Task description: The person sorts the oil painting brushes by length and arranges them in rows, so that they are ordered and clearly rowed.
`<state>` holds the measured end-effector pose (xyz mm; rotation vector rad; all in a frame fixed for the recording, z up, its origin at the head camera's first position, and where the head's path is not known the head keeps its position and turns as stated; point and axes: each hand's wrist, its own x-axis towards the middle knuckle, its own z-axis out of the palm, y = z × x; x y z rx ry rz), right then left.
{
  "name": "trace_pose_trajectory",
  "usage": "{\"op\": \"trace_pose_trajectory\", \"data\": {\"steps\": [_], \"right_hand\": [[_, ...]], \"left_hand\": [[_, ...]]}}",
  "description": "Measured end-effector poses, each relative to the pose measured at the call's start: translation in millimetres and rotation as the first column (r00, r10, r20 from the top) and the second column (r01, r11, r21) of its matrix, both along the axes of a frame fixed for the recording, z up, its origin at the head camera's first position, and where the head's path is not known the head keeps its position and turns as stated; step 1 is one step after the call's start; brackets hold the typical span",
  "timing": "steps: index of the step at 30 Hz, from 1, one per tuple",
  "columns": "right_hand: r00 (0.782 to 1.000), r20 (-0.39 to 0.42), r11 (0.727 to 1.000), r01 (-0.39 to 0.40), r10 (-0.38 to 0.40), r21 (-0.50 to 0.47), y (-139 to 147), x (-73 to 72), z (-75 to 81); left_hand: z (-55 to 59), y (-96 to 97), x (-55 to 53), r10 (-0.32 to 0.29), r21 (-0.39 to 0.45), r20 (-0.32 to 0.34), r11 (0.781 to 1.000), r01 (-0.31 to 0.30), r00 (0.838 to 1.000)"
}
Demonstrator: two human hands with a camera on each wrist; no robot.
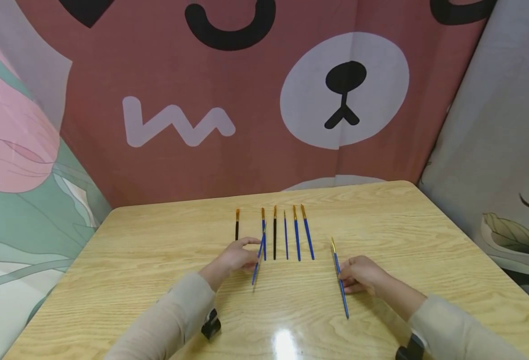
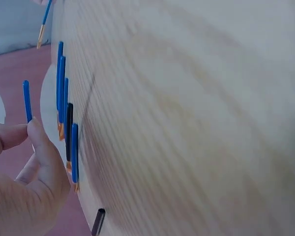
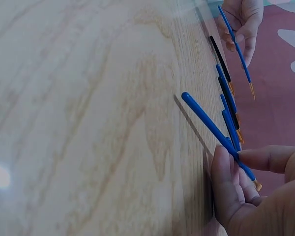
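Note:
My left hand [image 1: 241, 256] pinches a thin blue paintbrush [image 1: 258, 262] between thumb and fingers, its bristle end pointing away from me. In the head view that brush overlaps a blue brush lying behind it. To the right, my right hand [image 1: 361, 275] pinches another blue paintbrush [image 1: 340, 282], with gold ferrule and tip pointing away. The right wrist view shows this brush [image 3: 209, 125] between thumb and forefinger, over the tabletop. Between and beyond the hands lie several paintbrushes in a row, among them a black one [image 1: 275, 235] and a blue one [image 1: 308, 235], bristles toward the far edge.
The row rests on a light wood table [image 1: 156, 260]. At its left end lies a black-handled brush [image 1: 237, 227], partly behind my left hand. A printed cloth [image 1: 255, 165] hangs behind the table's far edge, and a pale one [image 1: 494, 175] stands along the right side.

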<state>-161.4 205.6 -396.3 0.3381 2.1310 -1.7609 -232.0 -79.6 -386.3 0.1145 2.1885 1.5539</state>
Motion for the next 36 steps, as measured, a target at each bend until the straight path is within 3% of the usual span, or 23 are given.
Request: {"op": "trace_pose_trajectory", "data": {"steps": [11, 24, 36], "right_hand": [[0.999, -0.032, 0.999, -0.022, 0.023, 0.024, 1, 7.1, -2.9], [1.000, -0.011, 0.997, -0.018, 0.019, 0.076, -1, 12.9, -2.1], [1.000, 0.008, 0.991, -0.011, 0.010, 0.134, -3, 19.0, 0.3]], "left_hand": [[0.3, 13.6, 19.8, -0.050, 0.045, 0.032, 0.998, 0.048, 0.998], [1.9, 31.9, 46.0, -0.110, 0.095, 0.070, 0.990, 0.103, 0.991], [1.6, 44.7, 61.3, -0.106, 0.111, 0.072, 0.989, 0.097, 0.992]]}}
